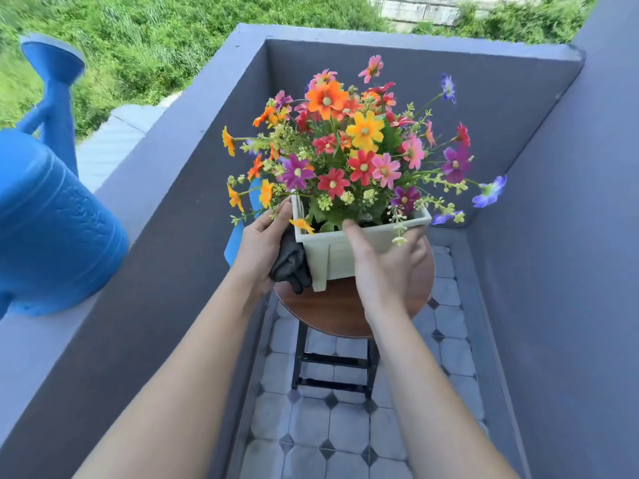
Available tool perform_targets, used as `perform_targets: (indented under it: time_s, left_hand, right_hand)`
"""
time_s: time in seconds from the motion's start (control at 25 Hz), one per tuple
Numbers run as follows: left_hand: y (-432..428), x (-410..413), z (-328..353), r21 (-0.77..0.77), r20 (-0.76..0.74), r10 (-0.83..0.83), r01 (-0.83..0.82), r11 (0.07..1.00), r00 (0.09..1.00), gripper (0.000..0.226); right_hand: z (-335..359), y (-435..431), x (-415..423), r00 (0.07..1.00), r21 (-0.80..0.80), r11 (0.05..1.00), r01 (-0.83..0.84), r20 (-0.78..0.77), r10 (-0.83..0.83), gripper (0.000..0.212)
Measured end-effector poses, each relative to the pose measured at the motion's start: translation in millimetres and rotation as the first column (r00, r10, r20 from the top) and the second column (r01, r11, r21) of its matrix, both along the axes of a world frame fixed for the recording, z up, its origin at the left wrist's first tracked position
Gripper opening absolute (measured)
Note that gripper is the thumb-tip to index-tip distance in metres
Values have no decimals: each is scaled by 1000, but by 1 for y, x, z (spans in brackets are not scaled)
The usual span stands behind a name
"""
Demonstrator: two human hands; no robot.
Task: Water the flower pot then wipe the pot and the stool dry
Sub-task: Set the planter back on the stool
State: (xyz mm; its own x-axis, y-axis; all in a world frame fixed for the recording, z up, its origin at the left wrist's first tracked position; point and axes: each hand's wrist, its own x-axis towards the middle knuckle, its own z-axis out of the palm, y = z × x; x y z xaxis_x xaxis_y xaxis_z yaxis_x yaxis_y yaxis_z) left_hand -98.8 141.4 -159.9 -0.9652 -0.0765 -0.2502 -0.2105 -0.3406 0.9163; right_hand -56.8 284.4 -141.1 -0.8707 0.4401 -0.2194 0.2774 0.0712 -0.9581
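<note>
A pale green square flower pot (333, 252) full of bright mixed flowers (349, 146) stands on a round brown wooden stool (332, 309) with black legs. My left hand (261, 243) presses a dark grey cloth (289, 266) against the pot's left side. The front right of the pot is under my right hand (387, 261), thumb up at the rim, fingers wrapped round the corner. A blue watering can (45, 216) stands on the ledge at the far left, spout pointing up and away.
Grey balcony walls (179, 188) close in on the left, back and right of the stool. The floor (332, 440) is grey tile. A blue object (235, 240) shows behind my left hand. Grass lies beyond the wall.
</note>
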Motion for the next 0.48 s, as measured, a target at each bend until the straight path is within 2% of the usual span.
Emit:
perform_targets:
  time_s: [0.16,0.28,0.48]
  left_hand:
    - [9,2,-4,20,-68,-3,4,1000,998,18]
    - [14,2,-4,7,-117,-15,16,1000,993,17]
    - [2,0,3,-1,-122,2,-2,1000,993,19]
  right_hand:
    - [-16,30,7,995,205,974,-101,-3,104,102]
    - [-36,41,5,992,402,915,-31,-97,76,92]
    - [-41,36,4,982,461,884,74,-188,16,69]
